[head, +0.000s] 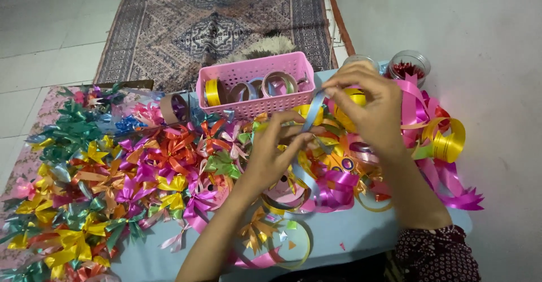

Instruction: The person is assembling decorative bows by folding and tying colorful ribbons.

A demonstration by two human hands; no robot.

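Centre-right of the frame, above the tabletop (350, 234), my left hand (274, 152) and right hand (367, 110) both pinch a pale blue ribbon strip (312, 112): I judge it feather-light, slippery, easily creased, best gripped near its ends.

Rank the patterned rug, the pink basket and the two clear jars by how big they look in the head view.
1. Patterned rug, largest by far, though it lies farther away.
2. Pink basket.
3. The jar with red bits and the jar behind the right hand: the hand partly hides the second, so no ranking between them.
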